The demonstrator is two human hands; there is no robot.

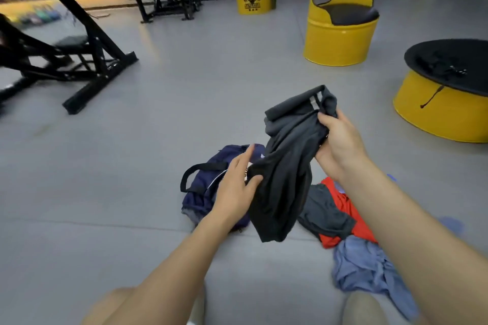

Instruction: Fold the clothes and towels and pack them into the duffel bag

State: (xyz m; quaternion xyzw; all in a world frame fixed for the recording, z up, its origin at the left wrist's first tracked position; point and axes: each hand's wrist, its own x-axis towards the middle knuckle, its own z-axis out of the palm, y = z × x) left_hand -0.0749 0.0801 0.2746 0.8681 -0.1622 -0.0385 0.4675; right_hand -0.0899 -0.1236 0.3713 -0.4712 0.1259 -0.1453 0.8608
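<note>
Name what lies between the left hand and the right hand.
In the head view, a dark grey garment hangs between them: the right hand grips its upper part, and the left hand pinches its side edge with the thumb.

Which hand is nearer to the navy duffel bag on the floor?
Left. The left hand is directly over the navy duffel bag, while the right hand holds the dark grey garment higher, to the bag's right.
</note>
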